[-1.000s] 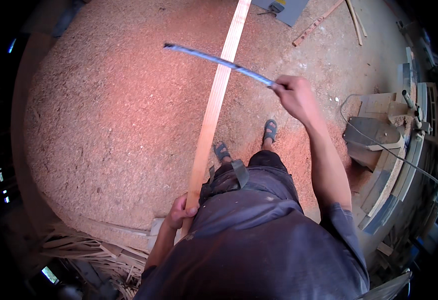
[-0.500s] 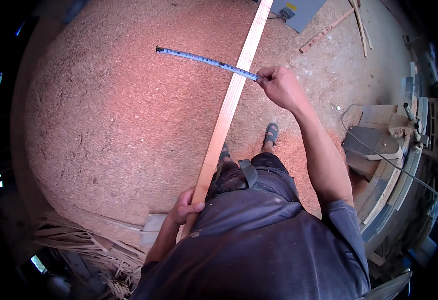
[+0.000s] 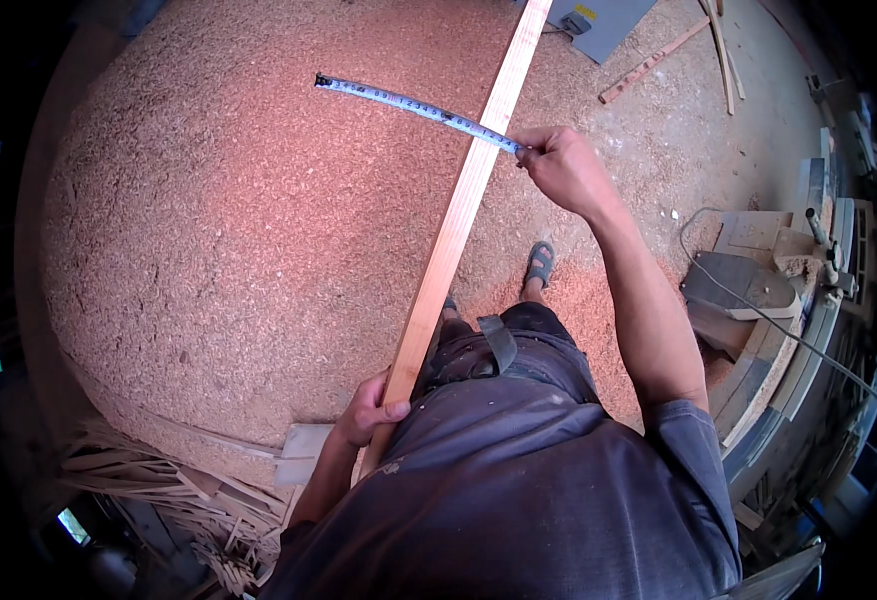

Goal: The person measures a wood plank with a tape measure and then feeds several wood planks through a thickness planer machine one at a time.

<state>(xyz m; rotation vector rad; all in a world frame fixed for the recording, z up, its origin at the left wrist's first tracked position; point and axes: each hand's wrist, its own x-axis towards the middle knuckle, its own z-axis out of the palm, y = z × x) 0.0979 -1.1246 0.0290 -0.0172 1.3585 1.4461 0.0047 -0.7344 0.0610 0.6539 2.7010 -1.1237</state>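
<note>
A long, pale wooden board (image 3: 451, 240) runs slantwise from my waist up past the top edge of the view. My left hand (image 3: 371, 410) is wrapped round its near end, thumb across the top face. Pinched in the fingers of my right hand (image 3: 561, 165) is one end of a tape measure strip (image 3: 414, 106), bluish white with dark markings. The strip crosses over the board and reaches out to the left, its free end with a dark tip sticking out in the air. My right hand is just to the right of the board.
Wood shavings (image 3: 209, 230) cover the floor. Thin offcuts (image 3: 174, 490) are heaped at lower left. A machine (image 3: 744, 285) with a cable stands at right. A grey cabinet (image 3: 599, 25) and loose wooden strips (image 3: 654, 62) lie beyond, top right.
The far end of the tape strip has risen slightly, and my right hand has shifted a little up with it. My left hand keeps its hold on the board.
</note>
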